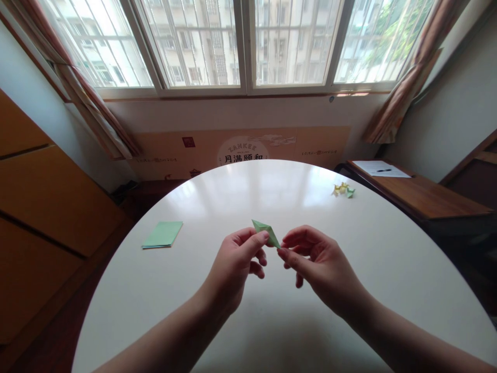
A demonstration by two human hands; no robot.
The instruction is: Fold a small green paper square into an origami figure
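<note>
A small folded green paper piece [265, 231], pointed at both ends, is held in the air above the round white table [217, 197]. My left hand [236, 264] pinches its near side between thumb and forefinger. My right hand [316, 261] pinches the lower right tip with its fingertips; the other fingers curl under. Both hands are closed on the paper.
A stack of green paper sheets [163, 234] lies on the table at the left. A few small folded paper figures [343, 189], yellow and green, sit at the far right. A wooden side desk [423, 194] with a sheet and pen stands to the right; a window is behind.
</note>
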